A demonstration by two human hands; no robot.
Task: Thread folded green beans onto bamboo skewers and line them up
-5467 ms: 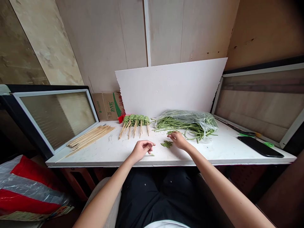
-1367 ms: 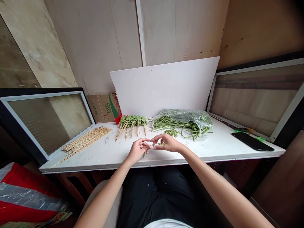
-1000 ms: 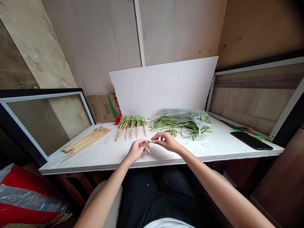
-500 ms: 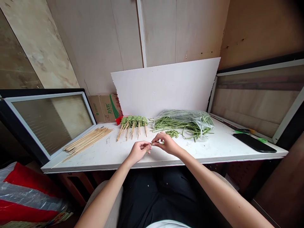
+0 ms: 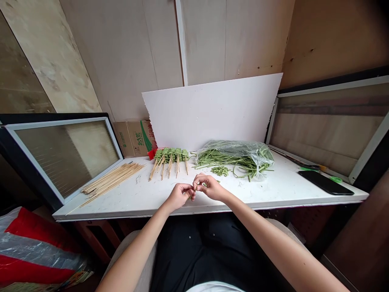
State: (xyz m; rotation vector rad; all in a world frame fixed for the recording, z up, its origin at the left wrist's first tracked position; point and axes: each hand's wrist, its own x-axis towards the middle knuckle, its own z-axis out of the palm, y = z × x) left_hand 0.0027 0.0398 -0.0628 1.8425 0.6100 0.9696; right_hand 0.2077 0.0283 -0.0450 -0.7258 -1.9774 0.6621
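Observation:
Near the front of the white table (image 5: pixel 127 202), my left hand (image 5: pixel 179 196) is closed on a small green bean piece, mostly hidden by the fingers. The fingertips of my right hand (image 5: pixel 209 187) meet those of the left and pinch together; what they hold is too small to make out. Behind my right hand lies a small pile of cut bean pieces (image 5: pixel 220 170). Long green beans (image 5: pixel 212 157) lie partly inside a clear plastic bag (image 5: pixel 246 149). Skewers threaded with green beans (image 5: pixel 171 154) are stacked at the back, their bare ends toward me.
Bare wooden skewers (image 5: pixel 112 182) lie on the left of the table. A black phone (image 5: pixel 325 183) rests at the right, near a green ring (image 5: pixel 336 179). Behind stand a white board (image 5: pixel 209 115) and a cardboard box (image 5: pixel 133 138). Framed panels flank the table.
My right hand has moved slightly left and down, and its fingertips are now against those of my left hand. The things on the table have stayed in place.

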